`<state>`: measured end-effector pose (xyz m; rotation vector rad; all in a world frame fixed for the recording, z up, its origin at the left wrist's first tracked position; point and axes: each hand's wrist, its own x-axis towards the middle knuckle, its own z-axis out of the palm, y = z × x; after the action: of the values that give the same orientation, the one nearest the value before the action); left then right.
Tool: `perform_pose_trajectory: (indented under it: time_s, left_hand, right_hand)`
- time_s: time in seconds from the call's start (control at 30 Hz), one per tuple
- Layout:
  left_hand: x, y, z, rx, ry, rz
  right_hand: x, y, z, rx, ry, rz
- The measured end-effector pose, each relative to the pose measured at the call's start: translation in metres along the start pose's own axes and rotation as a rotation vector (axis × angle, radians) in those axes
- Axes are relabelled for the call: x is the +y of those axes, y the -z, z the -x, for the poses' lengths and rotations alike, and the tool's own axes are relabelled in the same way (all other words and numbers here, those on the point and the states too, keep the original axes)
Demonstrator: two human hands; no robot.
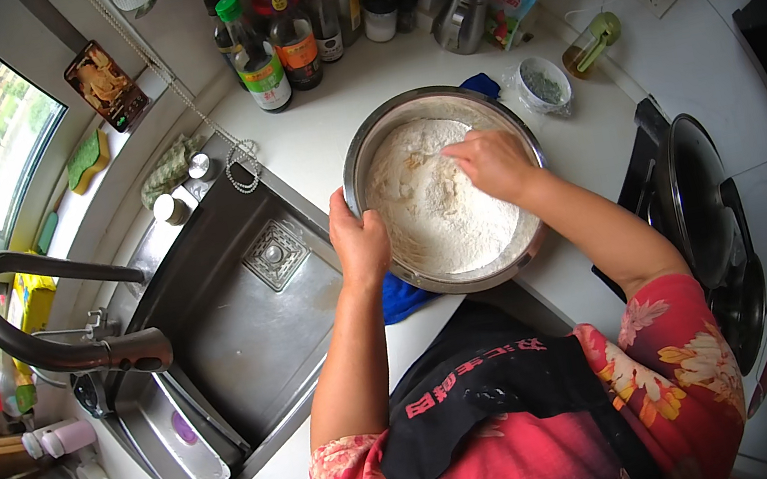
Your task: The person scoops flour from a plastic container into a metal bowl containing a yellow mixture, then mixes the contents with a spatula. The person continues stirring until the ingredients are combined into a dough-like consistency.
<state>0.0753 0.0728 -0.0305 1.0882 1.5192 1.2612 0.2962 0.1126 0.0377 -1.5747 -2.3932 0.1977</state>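
Round steel bowl on white surface beside sink; white powder inside, loose, uneven, small tan patch. Left hand grips bowl's side, fingers partly hidden. Right hand at powder, fingers bunched; cannot tell whether pinching anything. Blue cloth mostly hidden by bowl.

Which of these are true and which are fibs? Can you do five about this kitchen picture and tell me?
1. The left hand touches the side of the metal bowl. True.
2. The right hand is in the sink. False: it is in the bowl, at the white powder.
3. The apron is black. True.
4. The green-capped bottle lies on its side. False: it stands upright on the counter.
5. The sponge is all pink. False: it is green and yellow.
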Motion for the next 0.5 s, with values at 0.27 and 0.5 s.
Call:
perform_pose_trajectory:
  time_s: [0.27,0.5]
  left_hand:
    - [0.007,0.004,0.005,0.013,0.019,-0.027]
    - [0.010,0.004,0.004,-0.006,0.010,-0.032]
  right_hand:
    - [-0.029,0.040,0.019,-0.475,0.146,-0.076]
    - [-0.025,0.007,0.007,-0.189,0.105,0.010]
